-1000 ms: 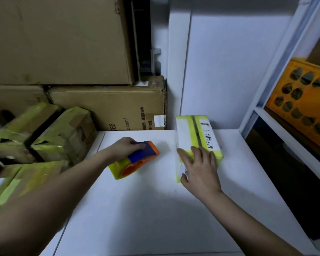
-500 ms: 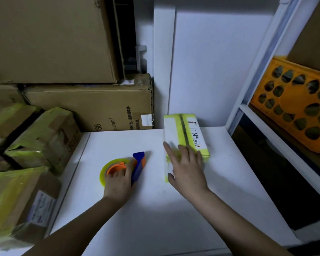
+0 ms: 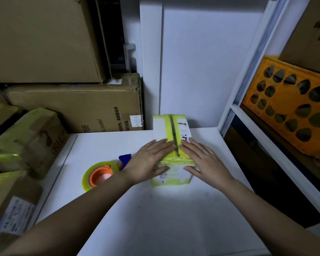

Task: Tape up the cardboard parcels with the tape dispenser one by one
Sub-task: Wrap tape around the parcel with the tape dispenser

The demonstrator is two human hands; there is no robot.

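A small parcel [image 3: 171, 126] wrapped in yellow tape, with white labels, lies lengthwise on the white table [image 3: 155, 209]. My left hand [image 3: 150, 161] rests flat on its left top edge, thumb down the near face. On the parcel's right side lies my right hand [image 3: 203, 161], fingers straight, thumb against the near face. The tape dispenser [image 3: 102, 174], orange core, yellowish tape roll and blue handle, lies on the table just left of my left wrist, and nothing holds it.
Several yellow-taped cardboard parcels [image 3: 26, 141] are piled at the left edge of the table. Large brown cartons [image 3: 78, 108] are stacked behind them. A white shelf frame [image 3: 244, 89] with an orange crate [image 3: 292, 108] stands at the right.
My left hand let go of the tape dispenser and moved right onto the parcel. My right hand shifted from the parcel's top to its right side. The dispenser stayed on the table.
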